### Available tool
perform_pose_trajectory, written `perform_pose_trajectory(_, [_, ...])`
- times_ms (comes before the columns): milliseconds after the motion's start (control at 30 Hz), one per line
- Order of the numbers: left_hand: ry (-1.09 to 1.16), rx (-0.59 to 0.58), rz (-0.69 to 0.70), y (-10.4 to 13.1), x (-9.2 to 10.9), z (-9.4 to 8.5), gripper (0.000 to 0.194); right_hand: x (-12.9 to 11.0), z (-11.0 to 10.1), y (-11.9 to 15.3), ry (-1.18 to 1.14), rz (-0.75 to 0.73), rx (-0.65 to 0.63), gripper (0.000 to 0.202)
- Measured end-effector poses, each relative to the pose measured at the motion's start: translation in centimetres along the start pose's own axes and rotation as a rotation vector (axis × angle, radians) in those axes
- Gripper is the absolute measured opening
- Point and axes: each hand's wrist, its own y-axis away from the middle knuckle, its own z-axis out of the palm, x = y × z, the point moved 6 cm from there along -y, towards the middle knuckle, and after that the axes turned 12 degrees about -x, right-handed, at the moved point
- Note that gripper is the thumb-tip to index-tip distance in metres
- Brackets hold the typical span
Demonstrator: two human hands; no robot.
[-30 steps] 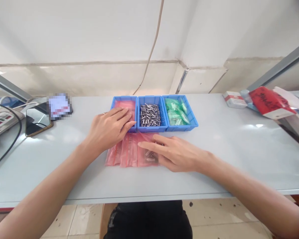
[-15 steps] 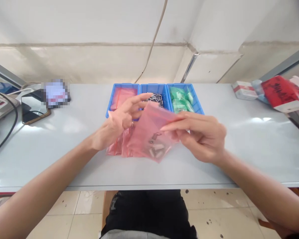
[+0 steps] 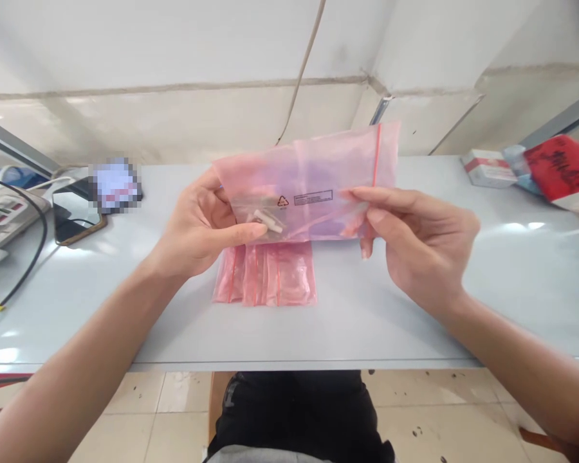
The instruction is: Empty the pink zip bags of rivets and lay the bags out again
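Note:
Between my two hands a pink translucent zip bag (image 3: 313, 173) is stretched out above the table, its red zip line toward the right end. Small whitish cylindrical pieces (image 3: 269, 221) show through its lower left part. My left hand (image 3: 202, 225) grips the left end, thumb in front and fingers behind. With thumb and fingers, my right hand (image 3: 415, 238) pinches the bag near the zip end. Below it, several pink zip bags (image 3: 289, 283) lie overlapping on the table. The blue bins seen earlier are hidden behind the raised bag, apart from a bluish tint through the plastic.
On the left are a phone (image 3: 80, 212), a blurred-out device (image 3: 116, 185), and a power strip (image 3: 9, 215) with cables. A white box (image 3: 488, 168) and a red packet (image 3: 562, 167) sit at the far right. The table's front edge (image 3: 289, 365) runs close to my lap.
My left hand has closed on the bag's left end. The bag has been raised and spread flat sideways, and now covers the blue bins. My right hand has moved slightly right.

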Motion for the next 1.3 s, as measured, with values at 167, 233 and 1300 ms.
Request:
perform_pose_trajectory(167, [0.017, 0.046, 0.07, 0.0, 0.0, -0.3, 0.058, 0.0, -0.1, -0.1, -0.012, 0.0, 0.006, 0.022])
perform_pose_trajectory(233, [0.015, 0.067, 0.065, -0.1, -0.2, -0.2, 0.048, 0.1, 0.0, -0.1, -0.004, 0.016, -0.007, 0.021])
perform_pose_trajectory(1300, [-1.301, 0.553, 1.063, 3.6, 3.7, 2.0, 0.01, -2.2, -0.6, 0.2, 0.548, -0.532, 0.129, 0.037])
